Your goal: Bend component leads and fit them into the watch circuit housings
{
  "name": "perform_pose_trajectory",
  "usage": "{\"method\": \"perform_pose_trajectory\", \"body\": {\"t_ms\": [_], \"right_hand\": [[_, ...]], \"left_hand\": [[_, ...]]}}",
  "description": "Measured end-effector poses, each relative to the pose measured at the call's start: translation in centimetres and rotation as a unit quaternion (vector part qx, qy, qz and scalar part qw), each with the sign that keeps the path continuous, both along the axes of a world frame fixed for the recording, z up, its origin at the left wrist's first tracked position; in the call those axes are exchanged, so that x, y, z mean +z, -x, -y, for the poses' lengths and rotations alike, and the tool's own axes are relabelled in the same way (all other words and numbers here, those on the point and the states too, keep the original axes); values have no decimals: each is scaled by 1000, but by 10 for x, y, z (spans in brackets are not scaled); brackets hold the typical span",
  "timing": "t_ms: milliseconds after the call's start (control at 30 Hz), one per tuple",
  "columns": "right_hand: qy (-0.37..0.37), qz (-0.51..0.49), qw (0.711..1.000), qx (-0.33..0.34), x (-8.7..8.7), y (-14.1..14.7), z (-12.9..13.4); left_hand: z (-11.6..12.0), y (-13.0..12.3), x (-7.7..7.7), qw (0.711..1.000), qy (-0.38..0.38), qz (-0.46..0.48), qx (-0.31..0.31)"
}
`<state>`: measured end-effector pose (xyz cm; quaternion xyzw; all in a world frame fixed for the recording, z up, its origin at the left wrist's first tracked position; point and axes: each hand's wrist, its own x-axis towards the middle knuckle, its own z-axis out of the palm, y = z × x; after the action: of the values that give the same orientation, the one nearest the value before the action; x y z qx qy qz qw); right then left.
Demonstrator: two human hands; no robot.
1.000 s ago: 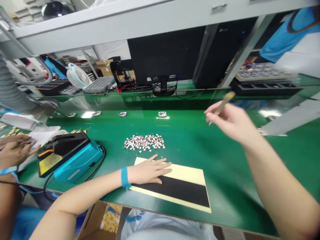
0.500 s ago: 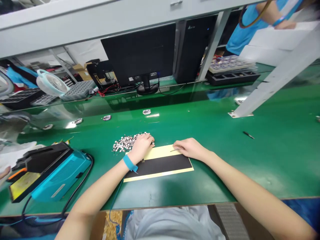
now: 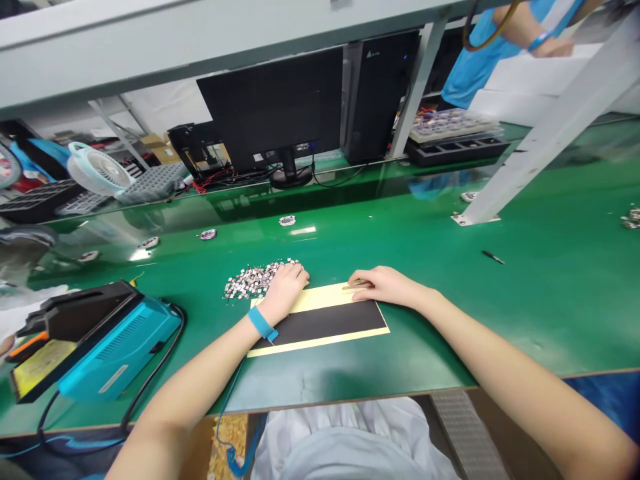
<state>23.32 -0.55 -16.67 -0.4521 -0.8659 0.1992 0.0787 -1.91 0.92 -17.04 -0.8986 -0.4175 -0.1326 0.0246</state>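
Observation:
A sheet with a yellow backing and a wide black strip (image 3: 330, 321) lies flat on the green bench. My left hand (image 3: 290, 283), a blue strap round its wrist, rests at the sheet's upper left edge, beside a pile of small silvery parts (image 3: 247, 282). Its fingers are curled together, and whatever is under their tips is hidden. Over the upper right part of the sheet, my right hand (image 3: 385, 285) pinches thin tweezers (image 3: 356, 287), which point left above the yellow band.
A teal soldering station (image 3: 117, 350) stands at the left with its cable. Behind are a monitor (image 3: 280, 113), a fan (image 3: 100, 168) and several small round parts. A slanted post (image 3: 540, 133) and a black pen (image 3: 493, 257) are on the right. A co-worker's arm (image 3: 525, 30) shows behind.
The view has shifted slightly. My right hand has turned a little, and the tweezers now lie flatter above the yellow band. My left hand stays by the pile.

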Motion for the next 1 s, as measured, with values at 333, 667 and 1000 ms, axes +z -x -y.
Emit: {"method": "perform_pose_trajectory", "body": {"t_ms": [333, 667, 1000], "right_hand": [[34, -6, 999, 21, 6, -13, 0], [58, 37, 997, -21, 8, -29, -5], [10, 11, 997, -81, 4, -30, -7]], "left_hand": [[10, -6, 22, 953, 136, 270, -12], [11, -9, -5, 918, 156, 365, 4], [4, -12, -6, 925, 128, 357, -2]]}}
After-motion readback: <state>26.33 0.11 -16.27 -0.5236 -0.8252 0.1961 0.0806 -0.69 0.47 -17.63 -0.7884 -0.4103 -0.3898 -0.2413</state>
